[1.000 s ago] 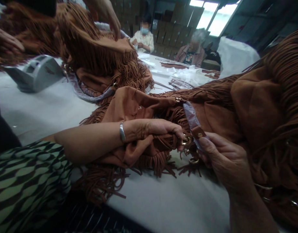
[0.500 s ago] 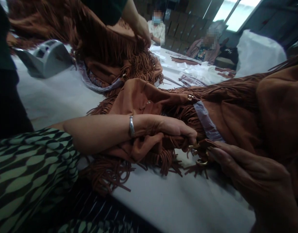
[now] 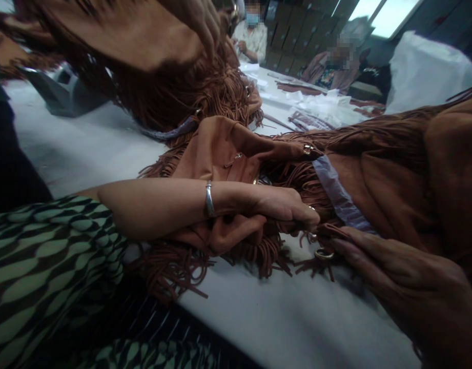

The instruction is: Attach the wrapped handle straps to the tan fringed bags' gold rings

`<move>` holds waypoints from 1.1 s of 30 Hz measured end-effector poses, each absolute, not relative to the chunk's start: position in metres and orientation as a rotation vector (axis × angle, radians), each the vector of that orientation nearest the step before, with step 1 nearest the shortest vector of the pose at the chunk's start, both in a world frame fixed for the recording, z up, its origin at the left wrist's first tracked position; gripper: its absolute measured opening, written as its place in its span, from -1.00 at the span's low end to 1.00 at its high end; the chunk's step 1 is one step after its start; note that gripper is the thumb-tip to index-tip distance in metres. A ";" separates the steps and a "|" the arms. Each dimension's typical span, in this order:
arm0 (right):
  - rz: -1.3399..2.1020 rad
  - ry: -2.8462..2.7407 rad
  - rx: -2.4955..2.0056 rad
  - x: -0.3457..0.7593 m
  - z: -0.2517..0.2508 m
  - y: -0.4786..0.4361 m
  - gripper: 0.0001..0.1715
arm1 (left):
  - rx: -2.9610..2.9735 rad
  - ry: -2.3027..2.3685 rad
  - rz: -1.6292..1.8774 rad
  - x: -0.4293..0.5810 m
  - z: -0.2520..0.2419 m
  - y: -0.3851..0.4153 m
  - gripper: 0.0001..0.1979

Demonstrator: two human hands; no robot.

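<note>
A brown suede bag with long fringe [image 3: 220, 146] lies on the white table in front of me. My left hand [image 3: 284, 207], a silver bangle at its wrist, is closed on the bag's edge beside a gold-coloured metal fitting [image 3: 311, 209]. From the right, my right hand [image 3: 405, 274] pinches a brown strap [image 3: 333, 230] between thumb and fingers, close to my left fingertips. Just below the strap sits a gold-coloured ring [image 3: 324, 253]. My left fingers partly hide where strap and fitting meet.
Another fringed bag [image 3: 143, 46] is under a co-worker's hand [image 3: 201, 23] at the back left, by a grey tape dispenser [image 3: 70, 92]. More brown suede [image 3: 397, 174] fills the right side. Two people sit across the white table [image 3: 236, 312]; a white bag [image 3: 431, 72] stands behind.
My left hand has shifted slightly right, closer to the strap in my right hand. At the back left, the co-worker's hand and fringed bag have moved, with more smooth suede showing.
</note>
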State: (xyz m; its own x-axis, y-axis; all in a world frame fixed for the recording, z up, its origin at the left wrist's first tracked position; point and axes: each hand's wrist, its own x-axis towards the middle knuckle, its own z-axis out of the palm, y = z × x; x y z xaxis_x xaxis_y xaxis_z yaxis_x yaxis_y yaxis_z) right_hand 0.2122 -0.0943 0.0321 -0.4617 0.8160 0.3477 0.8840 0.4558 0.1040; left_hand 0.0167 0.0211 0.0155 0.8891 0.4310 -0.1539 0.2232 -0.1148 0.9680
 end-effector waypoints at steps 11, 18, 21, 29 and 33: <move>-0.895 -2.458 -1.556 0.184 0.034 -0.099 -0.45 | 1.957 0.573 0.161 0.028 0.005 0.018 -0.64; -0.608 -2.409 -1.684 0.198 0.027 -0.097 -0.49 | 2.024 0.554 0.177 0.027 0.000 0.017 -0.65; -0.567 -2.379 -1.693 0.200 0.025 -0.098 -0.48 | 1.941 0.441 0.072 0.023 0.000 0.022 -0.64; -0.470 -2.373 -1.685 0.202 0.022 -0.099 -0.57 | 2.019 0.429 0.119 0.027 -0.008 0.023 -0.84; -0.466 -2.389 -1.704 0.204 0.020 -0.099 -0.62 | 2.154 0.484 0.121 0.027 -0.004 0.015 -0.90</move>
State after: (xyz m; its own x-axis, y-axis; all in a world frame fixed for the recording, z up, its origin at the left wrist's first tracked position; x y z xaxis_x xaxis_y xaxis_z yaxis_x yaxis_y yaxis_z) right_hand 0.2038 -0.0990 0.0196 -0.3328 0.8888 0.3151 0.9421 0.2983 0.1534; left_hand 0.0271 0.0145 -0.0043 0.9187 0.3846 -0.0901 0.2964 -0.5206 0.8007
